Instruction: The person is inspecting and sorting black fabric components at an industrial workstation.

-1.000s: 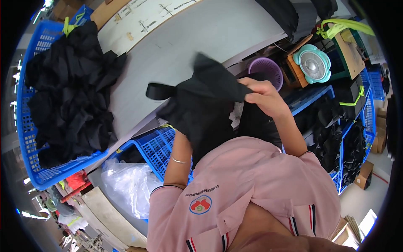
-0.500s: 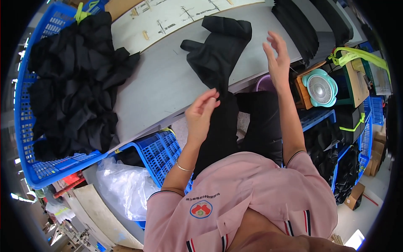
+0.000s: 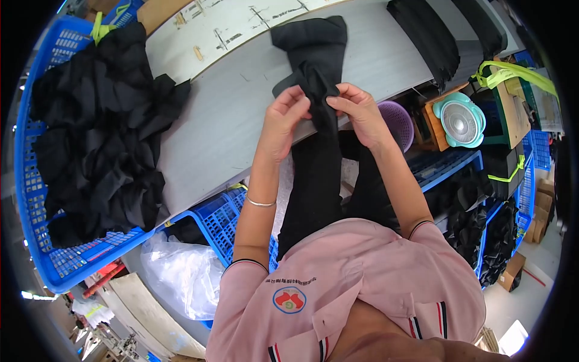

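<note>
— Left hand (image 3: 284,117)?
— Pinching a fold of the black garment (image 3: 313,72), grip pressed on the cloth.
— Right hand (image 3: 360,111)?
— Same, grip pinching the fold from the other side.
— And the garment?
— Lying on the grey worktop (image 3: 223,120), one end draped over the near edge, well apart from the blue basket (image 3: 36,241) heaped with black cloth.

Below the grey table (image 3: 223,120), the black garment (image 3: 313,54) hangs down and its lower end is hidden behind the pink shirt (image 3: 356,289); fingertips of both hands are buried in its folds.
</note>
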A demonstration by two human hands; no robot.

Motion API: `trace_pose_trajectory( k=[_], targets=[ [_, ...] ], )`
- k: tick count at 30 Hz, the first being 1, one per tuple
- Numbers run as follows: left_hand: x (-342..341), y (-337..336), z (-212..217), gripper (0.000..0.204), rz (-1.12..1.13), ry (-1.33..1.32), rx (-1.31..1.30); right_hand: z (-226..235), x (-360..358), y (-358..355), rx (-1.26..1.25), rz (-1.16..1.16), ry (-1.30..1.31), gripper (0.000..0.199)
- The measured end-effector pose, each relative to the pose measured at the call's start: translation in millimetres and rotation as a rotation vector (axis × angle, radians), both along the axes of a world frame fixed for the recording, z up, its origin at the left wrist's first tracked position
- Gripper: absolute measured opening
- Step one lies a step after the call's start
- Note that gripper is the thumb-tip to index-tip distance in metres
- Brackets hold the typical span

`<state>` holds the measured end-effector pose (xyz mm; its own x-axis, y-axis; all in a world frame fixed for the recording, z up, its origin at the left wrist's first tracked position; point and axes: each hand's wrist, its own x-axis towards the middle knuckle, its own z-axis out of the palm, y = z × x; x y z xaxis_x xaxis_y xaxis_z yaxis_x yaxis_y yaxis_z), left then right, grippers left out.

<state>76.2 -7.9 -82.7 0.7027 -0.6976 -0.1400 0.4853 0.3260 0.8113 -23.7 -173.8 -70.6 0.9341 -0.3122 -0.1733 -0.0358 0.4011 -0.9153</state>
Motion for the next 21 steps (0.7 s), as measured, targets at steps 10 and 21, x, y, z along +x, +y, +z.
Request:
trace_pose_trajectory(
  k=[10, 21],
  targets=[
    [-1, -12, -2, 0.034, 0.084, 0.017, -0.099, 4, -9, -31, 0.757, 0.236, -0.086, 0.052],
    [-6, -4, 17, 0.028, 0.405, -0.442, 0.168, 14, 7, -12, -0.219, 0.057, -0.051, 0.012]
  ],
)
